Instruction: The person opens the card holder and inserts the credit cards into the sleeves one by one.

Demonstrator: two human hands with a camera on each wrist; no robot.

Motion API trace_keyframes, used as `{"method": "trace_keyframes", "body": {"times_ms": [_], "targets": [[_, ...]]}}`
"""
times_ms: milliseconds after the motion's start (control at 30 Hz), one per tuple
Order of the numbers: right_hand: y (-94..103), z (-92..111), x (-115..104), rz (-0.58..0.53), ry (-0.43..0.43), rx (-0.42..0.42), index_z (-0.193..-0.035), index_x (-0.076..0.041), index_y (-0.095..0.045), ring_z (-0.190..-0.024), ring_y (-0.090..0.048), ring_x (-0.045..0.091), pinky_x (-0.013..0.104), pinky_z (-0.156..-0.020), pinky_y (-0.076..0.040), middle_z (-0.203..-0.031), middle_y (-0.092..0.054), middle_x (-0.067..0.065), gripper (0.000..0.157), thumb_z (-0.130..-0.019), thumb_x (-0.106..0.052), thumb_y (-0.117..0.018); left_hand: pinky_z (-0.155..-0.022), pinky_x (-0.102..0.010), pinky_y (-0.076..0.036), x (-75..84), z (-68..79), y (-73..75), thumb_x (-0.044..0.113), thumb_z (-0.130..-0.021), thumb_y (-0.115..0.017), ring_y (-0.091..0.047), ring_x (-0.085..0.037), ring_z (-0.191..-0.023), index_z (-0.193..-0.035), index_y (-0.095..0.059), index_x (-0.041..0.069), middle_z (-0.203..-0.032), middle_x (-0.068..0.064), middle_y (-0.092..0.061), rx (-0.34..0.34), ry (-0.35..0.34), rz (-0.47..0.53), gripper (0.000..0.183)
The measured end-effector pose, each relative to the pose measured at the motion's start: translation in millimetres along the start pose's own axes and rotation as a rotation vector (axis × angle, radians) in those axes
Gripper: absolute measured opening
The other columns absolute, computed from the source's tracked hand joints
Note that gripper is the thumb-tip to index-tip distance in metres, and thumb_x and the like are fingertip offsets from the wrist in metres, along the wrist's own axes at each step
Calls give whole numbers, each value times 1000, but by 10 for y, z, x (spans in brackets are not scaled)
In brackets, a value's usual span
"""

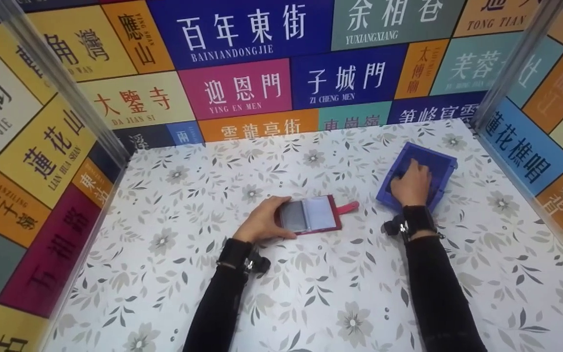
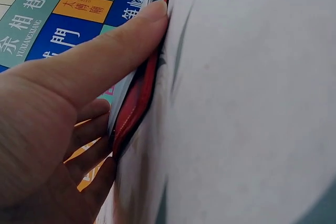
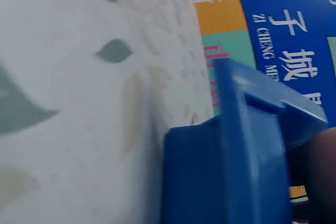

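Inside the blue bin (image 1: 434, 157) are right-hand fingers (image 1: 424, 172).

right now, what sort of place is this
Probably a walled tabletop booth: a floral-patterned table surface, colourful panels with Chinese characters rising around it, and a clear strip where two walls meet.

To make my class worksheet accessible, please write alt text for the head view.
A person's left hand grips one edge of an open red card holder at a floral tabletop, while the right hand is inside a blue tray; whether that hand holds anything is hidden. Panels of colourful Chinese signs line the back and sides.
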State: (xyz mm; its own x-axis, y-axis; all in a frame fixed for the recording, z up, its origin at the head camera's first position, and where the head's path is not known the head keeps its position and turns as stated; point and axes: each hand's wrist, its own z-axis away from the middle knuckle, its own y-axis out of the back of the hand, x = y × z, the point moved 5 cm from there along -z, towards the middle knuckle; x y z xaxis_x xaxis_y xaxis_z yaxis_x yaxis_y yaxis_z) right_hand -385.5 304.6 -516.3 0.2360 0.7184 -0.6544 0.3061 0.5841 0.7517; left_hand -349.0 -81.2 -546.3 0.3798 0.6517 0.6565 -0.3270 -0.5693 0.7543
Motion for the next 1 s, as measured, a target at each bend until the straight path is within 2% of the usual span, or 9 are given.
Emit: {"method": "trace_keyframes", "body": {"times_ms": [133, 233, 333, 433, 633, 767, 833, 1000], "targets": [[-49, 5, 44, 135, -4, -25, -147, 14, -42, -141, -31, 63, 70, -120, -20, -147, -40, 44, 70, -87, -12, -65, -121, -42, -38, 13, -10, 3, 39, -70, -97, -51, -29, -138, -155, -45, 7, -151, -12, -54, -1, -11, -3, 105], [-49, 12, 33, 184, 23, -6, -138, 16, -51, -131, -44, 60, 70, -114, -31, -136, -51, 44, 65, -83, -11, -69, -120, -42, -39, 6, -3, 10, 38, -69, -97, -51, -28, -138, -155, -46, 7, -151, -12, -54, 6, -13, -11, 104], [-28, 25, 26, 193, 36, 27, -131, 16, -57, -122, -53, 59, 69, -106, -41, -127, -58, 43, 58, -81, -9, -72, -120, -41, -39, 4, 7, 15, 37, -69, -97, -52, -28, -137, -155, -46, 7, -150, -12, -55, 6, -15, -12, 104], [-6, 46, 21, 190, 42, 49, -123, 17, -61, -116, -58, 59, 69, -102, -45, -120, -63, 42, 50, -80, -8, -72, -120, -41, -38, 9, 12, 16, 35, -69, -97, -51, -29, -137, -155, -46, 7, -150, -13, -54, 4, -15, -3, 104], [29, 64, -20, 200, 54, 84, -114, 20, -62, -111, -61, 60, 68, -97, -47, -113, -65, 43, 41, -83, -6, -68, -121, -43, -37, 15, 20, 19, 36, -70, -97, -50, -30, -139, -155, -45, 6, -152, -14, -53, 3, -12, -2, 104], [100, 68, -63, 230, 60, 162, -123, 25, -56, -107, -62, 59, 67, -95, -49, -111, -65, 44, 48, -84, -1, -67, -121, -43, -37, 12, 23, 17, 37, -71, -96, -49, -30, -140, -156, -45, 7, -152, -13, -53, -3, 1, -13, 103], [146, 63, -59, 222, 51, 211, -123, 25, -56, -105, -63, 59, 67, -94, -50, -110, -65, 44, 47, -83, 2, -66, -121, -43, -37, 13, 21, 16, 38, -71, -96, -50, -30, -139, -156, -45, 8, -152, -13, -52, -7, 5, -11, 104], [247, 57, -35, 179, 32, 283, -105, 20, -66, -99, -64, 60, 67, -90, -50, -102, -67, 42, 26, -83, 8, -60, -121, -43, -37, 12, 21, 17, 38, -70, -96, -50, -29, -138, -156, -45, 9, -152, -12, -53, -10, 9, -8, 104]]}}
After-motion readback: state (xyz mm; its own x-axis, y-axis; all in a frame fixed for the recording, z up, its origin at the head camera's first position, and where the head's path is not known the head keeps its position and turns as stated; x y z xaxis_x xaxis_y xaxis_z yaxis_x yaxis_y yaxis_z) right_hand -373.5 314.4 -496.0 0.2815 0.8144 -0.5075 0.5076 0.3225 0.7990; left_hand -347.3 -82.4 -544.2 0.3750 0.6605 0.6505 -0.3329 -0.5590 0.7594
